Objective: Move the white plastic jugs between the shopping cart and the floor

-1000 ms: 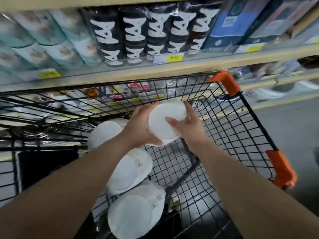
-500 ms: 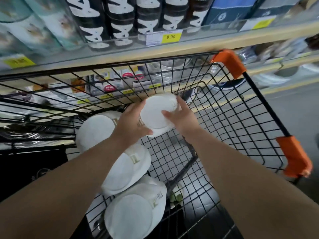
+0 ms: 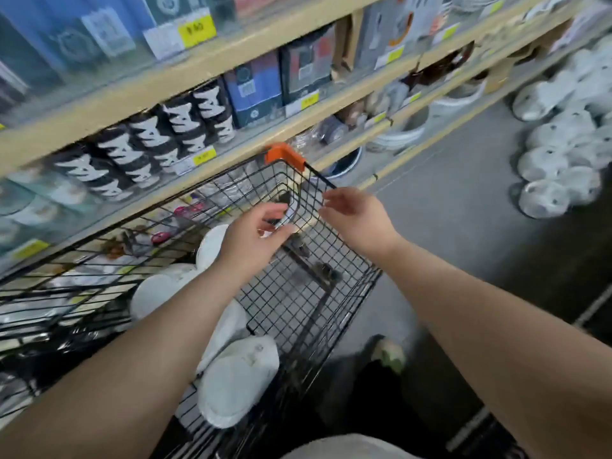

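Note:
Several white plastic jugs lie in the black wire shopping cart (image 3: 334, 260), along its left side. The nearest jug (image 3: 235, 382) is at the bottom, another jug (image 3: 159, 293) lies by my left forearm, and a third jug (image 3: 210, 243) peeks out behind my left wrist. My left hand (image 3: 255, 233) hovers over the cart with loosely curved fingers and holds nothing. My right hand (image 3: 354, 213) is raised over the cart's right rim, fingers relaxed, also empty. A pile of white jugs (image 3: 559, 154) sits on the grey floor at the far right.
Wooden store shelves (image 3: 231, 64) with boxes, black-and-white cans and yellow price tags run along the left behind the cart. An orange corner guard (image 3: 284, 155) caps the cart's far corner. My shoe (image 3: 389, 354) stands on the floor beside the cart.
Both hands let go of the jug they were holding, and it now lies in the cart. The hands are lifted and empty. The view swung right, showing the jug pile on the floor.

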Tool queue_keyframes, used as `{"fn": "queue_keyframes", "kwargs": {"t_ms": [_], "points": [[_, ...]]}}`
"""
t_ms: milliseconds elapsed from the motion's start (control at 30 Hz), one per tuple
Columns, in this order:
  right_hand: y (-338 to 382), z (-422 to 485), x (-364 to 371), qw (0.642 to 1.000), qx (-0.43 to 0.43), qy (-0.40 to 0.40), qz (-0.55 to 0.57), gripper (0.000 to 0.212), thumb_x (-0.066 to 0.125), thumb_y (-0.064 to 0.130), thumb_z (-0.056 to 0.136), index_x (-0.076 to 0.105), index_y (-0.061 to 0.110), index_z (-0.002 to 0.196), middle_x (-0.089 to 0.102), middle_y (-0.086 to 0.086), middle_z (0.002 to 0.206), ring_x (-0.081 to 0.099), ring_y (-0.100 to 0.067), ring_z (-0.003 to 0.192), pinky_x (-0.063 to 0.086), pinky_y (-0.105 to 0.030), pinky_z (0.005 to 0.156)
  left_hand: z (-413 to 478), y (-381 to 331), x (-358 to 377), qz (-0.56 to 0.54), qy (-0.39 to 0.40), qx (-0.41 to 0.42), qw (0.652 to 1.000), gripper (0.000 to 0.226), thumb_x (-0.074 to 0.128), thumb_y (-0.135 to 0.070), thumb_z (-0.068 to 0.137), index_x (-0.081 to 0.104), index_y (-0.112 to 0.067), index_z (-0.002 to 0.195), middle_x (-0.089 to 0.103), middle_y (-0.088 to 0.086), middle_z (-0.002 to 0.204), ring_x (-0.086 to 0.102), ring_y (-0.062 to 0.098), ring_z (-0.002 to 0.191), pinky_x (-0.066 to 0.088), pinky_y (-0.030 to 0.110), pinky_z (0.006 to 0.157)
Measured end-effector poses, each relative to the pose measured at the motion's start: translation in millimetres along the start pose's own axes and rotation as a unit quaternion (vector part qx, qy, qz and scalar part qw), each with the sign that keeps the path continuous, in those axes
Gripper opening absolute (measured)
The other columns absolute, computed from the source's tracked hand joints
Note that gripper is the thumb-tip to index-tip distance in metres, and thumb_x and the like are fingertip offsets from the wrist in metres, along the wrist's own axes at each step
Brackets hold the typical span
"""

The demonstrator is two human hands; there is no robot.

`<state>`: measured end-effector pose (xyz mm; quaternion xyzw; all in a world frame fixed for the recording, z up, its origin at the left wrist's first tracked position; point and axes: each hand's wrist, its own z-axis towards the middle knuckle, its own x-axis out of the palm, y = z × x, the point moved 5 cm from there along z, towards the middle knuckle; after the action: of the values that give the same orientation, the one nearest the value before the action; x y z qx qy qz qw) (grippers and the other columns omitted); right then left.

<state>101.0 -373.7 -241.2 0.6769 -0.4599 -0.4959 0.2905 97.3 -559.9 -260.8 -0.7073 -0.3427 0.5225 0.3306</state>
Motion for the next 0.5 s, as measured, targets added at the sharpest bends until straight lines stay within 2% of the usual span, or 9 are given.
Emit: {"fn": "queue_keyframes", "kwargs": {"t_ms": [100, 200, 233, 367, 500], "points": [[-11, -6, -75, 0.999, 0.007, -0.04, 0.025, 0.029, 0.065, 0.025, 0.089, 0.065, 0.015, 0.116, 0.069, -0.003, 0.106, 0.066, -0.015, 0.09, 0.052, -0.025, 0.076, 9, -63, 37, -0.001, 0.031, 0.027, 0.999, 0.033, 0.069, -0.03, 0.086, 0.062, -0.032, 0.118, 0.064, -0.017, 0.111, 0.06, 0.002, 0.097, 0.046, 0.021, 0.079], [-28, -9, -152, 0.997, 0.0, -0.067, 0.024, 0.026, 0.065, 0.025, 0.09, 0.065, 0.015, 0.114, 0.068, -0.001, 0.102, 0.058, -0.009, 0.065, 0.048, -0.019, 0.056, 22, -119, 87, -0.013, 0.045, 0.048, 0.998, 0.035, 0.069, -0.026, 0.087, 0.062, -0.028, 0.121, 0.063, -0.017, 0.109, 0.058, -0.004, 0.094, 0.045, 0.017, 0.076], [-35, -9, -179, 0.997, -0.008, -0.078, 0.022, 0.025, 0.065, 0.025, 0.089, 0.066, 0.014, 0.112, 0.068, -0.001, 0.1, 0.055, -0.005, 0.062, 0.044, -0.016, 0.054, 28, -137, 107, -0.023, 0.045, 0.058, 0.997, 0.035, 0.069, -0.023, 0.087, 0.062, -0.025, 0.121, 0.064, -0.015, 0.108, 0.059, -0.004, 0.09, 0.045, 0.015, 0.076], [-65, -11, -279, 0.991, -0.003, -0.129, 0.023, 0.021, 0.067, 0.024, 0.088, 0.068, 0.015, 0.107, 0.067, 0.001, 0.092, 0.055, -0.001, 0.066, 0.042, -0.016, 0.062, 54, -209, 190, -0.04, 0.068, 0.09, 0.993, 0.032, 0.07, -0.014, 0.086, 0.064, -0.011, 0.118, 0.065, -0.003, 0.102, 0.058, 0.003, 0.079, 0.043, 0.002, 0.069], [-99, -6, -364, 0.982, 0.015, -0.185, 0.026, 0.02, 0.068, 0.023, 0.087, 0.069, 0.014, 0.105, 0.07, -0.002, 0.092, 0.061, -0.011, 0.077, 0.047, -0.021, 0.071, 80, -281, 269, -0.03, 0.129, 0.129, 0.983, 0.029, 0.069, -0.008, 0.086, 0.064, -0.007, 0.114, 0.063, 0.001, 0.098, 0.055, 0.012, 0.078, 0.042, 0.003, 0.067]]}}
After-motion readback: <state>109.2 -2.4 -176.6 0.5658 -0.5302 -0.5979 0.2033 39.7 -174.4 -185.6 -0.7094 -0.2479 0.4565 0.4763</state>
